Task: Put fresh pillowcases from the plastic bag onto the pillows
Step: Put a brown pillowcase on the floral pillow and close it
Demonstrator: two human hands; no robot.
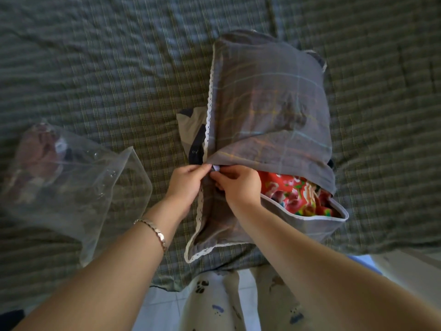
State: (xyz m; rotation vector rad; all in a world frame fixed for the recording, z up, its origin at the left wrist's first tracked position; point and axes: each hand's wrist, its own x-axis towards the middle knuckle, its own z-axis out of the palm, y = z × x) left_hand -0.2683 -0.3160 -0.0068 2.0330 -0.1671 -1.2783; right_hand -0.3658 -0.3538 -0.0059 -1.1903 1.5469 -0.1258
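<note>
Two bare forearms reach in from the near edge, and the left hand (pixel 188 185) and right hand (pixel 238 185) meet fingertip to fingertip, each pinching the hem of the one grey plaid pillowcase (pixel 267 103) at its mouth. It is faintly checked and edged with white lace. It lies on the checked bed sheet (pixel 95 68) with its long axis running away from the person, its open end nearest and showing one red floral pillow (pixel 293 197). One clear plastic bag (pixel 95 177) with folded cloth inside lies well to the left.
</note>
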